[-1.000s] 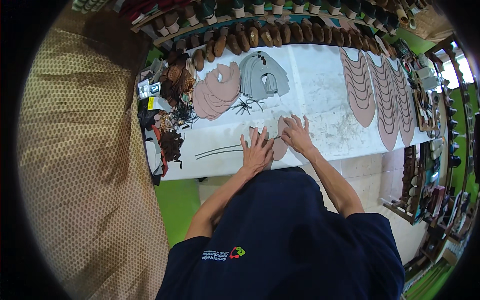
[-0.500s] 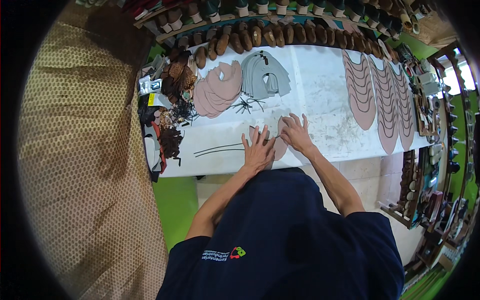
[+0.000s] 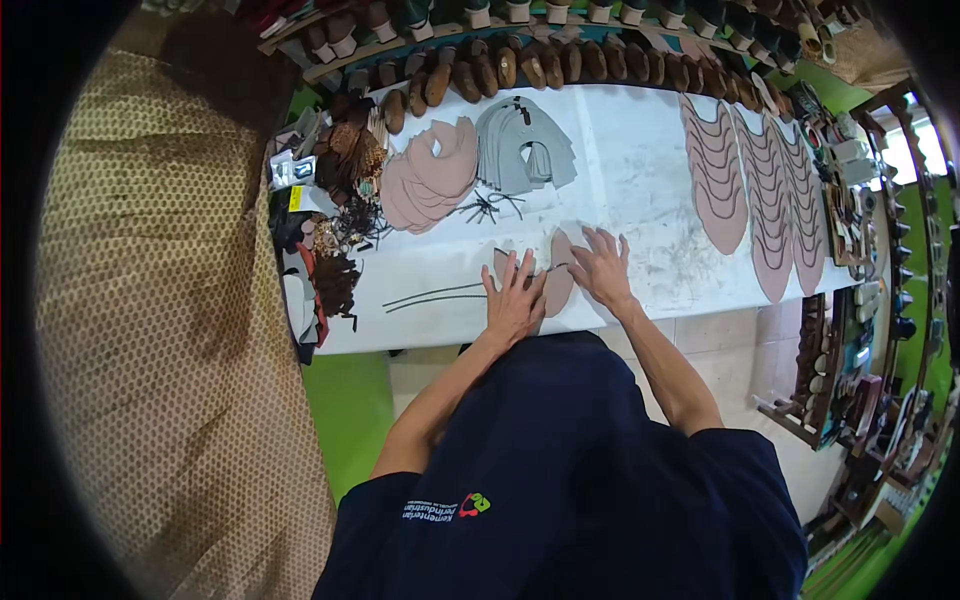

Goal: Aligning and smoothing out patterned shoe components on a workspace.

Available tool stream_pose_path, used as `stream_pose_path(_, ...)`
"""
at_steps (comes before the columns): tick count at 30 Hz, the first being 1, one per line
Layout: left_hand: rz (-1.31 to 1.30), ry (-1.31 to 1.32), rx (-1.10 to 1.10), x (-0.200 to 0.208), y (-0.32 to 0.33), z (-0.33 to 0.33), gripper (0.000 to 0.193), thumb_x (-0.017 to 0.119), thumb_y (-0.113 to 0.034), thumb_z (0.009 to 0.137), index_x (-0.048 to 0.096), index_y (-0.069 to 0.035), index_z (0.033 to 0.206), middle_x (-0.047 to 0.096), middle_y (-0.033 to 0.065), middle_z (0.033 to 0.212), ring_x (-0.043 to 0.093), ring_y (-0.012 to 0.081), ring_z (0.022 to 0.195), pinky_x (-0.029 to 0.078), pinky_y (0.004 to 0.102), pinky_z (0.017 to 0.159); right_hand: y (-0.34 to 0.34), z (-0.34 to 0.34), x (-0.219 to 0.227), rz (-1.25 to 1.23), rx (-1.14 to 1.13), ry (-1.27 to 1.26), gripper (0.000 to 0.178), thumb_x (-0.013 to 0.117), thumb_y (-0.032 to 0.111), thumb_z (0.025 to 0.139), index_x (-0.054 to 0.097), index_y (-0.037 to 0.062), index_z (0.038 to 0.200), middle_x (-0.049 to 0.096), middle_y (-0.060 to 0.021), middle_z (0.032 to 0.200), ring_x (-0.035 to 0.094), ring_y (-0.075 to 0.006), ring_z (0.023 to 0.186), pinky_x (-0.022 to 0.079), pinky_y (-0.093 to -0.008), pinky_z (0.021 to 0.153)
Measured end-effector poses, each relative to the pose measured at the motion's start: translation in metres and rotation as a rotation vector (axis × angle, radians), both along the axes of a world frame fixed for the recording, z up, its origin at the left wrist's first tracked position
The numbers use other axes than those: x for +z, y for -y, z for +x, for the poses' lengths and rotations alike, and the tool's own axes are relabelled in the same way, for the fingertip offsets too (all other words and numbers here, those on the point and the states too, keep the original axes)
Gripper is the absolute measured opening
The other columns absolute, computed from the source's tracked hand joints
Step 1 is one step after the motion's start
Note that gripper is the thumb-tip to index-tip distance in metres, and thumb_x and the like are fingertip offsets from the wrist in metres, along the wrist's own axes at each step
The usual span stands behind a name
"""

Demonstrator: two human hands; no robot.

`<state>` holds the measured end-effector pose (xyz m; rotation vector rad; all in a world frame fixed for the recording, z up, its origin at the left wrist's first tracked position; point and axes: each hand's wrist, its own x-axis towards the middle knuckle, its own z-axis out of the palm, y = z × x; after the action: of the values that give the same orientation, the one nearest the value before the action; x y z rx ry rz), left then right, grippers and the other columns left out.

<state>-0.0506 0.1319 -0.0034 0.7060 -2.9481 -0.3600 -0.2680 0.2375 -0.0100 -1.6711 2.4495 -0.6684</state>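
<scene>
A curved pinkish-tan leather piece [image 3: 558, 283] lies flat on the white worktable [image 3: 640, 180] near its front edge. My left hand [image 3: 513, 300] presses flat on its left part, fingers spread. My right hand [image 3: 603, 268] rests flat on its right side, fingers spread too. Two thin dark strips [image 3: 430, 296] lie on the table just left of my left hand. Neither hand grips anything.
A stack of pink cut pieces [image 3: 430, 185] and a grey stack [image 3: 522, 155] lie at the back left, with dark scraps [image 3: 335, 250] at the left end. Rows of pink curved pieces [image 3: 750, 180] cover the right side. Brown shoe lasts [image 3: 560, 65] line the far edge.
Both hands stay pressed on the leather piece; they have barely shifted.
</scene>
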Motion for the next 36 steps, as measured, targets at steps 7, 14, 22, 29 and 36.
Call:
stream_pose_path(7,0.018,-0.042,-0.045,-0.006,0.003,0.005,0.053,0.067,-0.038,0.100,0.059,-0.021,0.149,0.024,0.0133,0.176,0.019,0.0386,0.162,0.017,0.0813,0.114,-0.009,0.017,0.013,0.026,-0.111,0.033,0.036,0.080,0.040,0.089,0.081,0.0161,0.116,0.059,-0.0100,0.149,0.046,-0.0329,0.146,0.023,-0.0634,0.123)
stream_pose_path(14,0.087,-0.010,-0.051,-0.001,0.006,0.000,0.052,0.067,-0.035,0.100,0.059,-0.019,0.149,0.021,0.0133,0.177,0.016,0.0379,0.163,0.015,0.0809,0.116,-0.019,0.027,0.002,0.025,-0.077,-0.073,0.016,0.076,0.026,0.092,0.082,0.0125,0.096,0.063,-0.0046,0.144,0.050,-0.0272,0.143,0.025,-0.0609,0.124)
stream_pose_path(22,0.086,-0.023,0.016,-0.005,-0.002,-0.001,0.054,0.068,-0.034,0.098,0.059,-0.020,0.150,0.020,0.0128,0.178,0.016,0.0373,0.163,0.014,0.0811,0.116,0.003,-0.014,0.018,0.035,0.059,-0.060,0.009,0.074,0.019,0.087,0.077,0.0104,0.089,0.061,-0.0062,0.145,0.049,-0.0272,0.144,0.026,-0.0610,0.124)
stream_pose_path(29,0.171,0.042,0.157,0.004,-0.016,-0.004,0.056,0.068,-0.030,0.097,0.058,-0.027,0.152,0.016,0.0118,0.179,0.013,0.0371,0.164,0.011,0.0834,0.116,0.014,-0.047,0.012,0.089,0.261,0.081,0.015,0.078,0.024,0.088,0.078,0.0117,0.096,0.058,-0.0082,0.149,0.046,-0.0313,0.147,0.023,-0.0621,0.124)
stream_pose_path(36,0.207,0.058,0.313,0.004,-0.035,-0.011,0.056,0.065,-0.028,0.099,0.056,-0.029,0.154,0.011,0.0143,0.180,0.010,0.0419,0.164,0.009,0.0858,0.114,0.006,-0.068,0.010,0.066,0.352,0.136,0.025,0.078,0.030,0.092,0.082,0.0163,0.113,0.059,-0.0078,0.148,0.047,-0.0310,0.146,0.025,-0.0611,0.124)
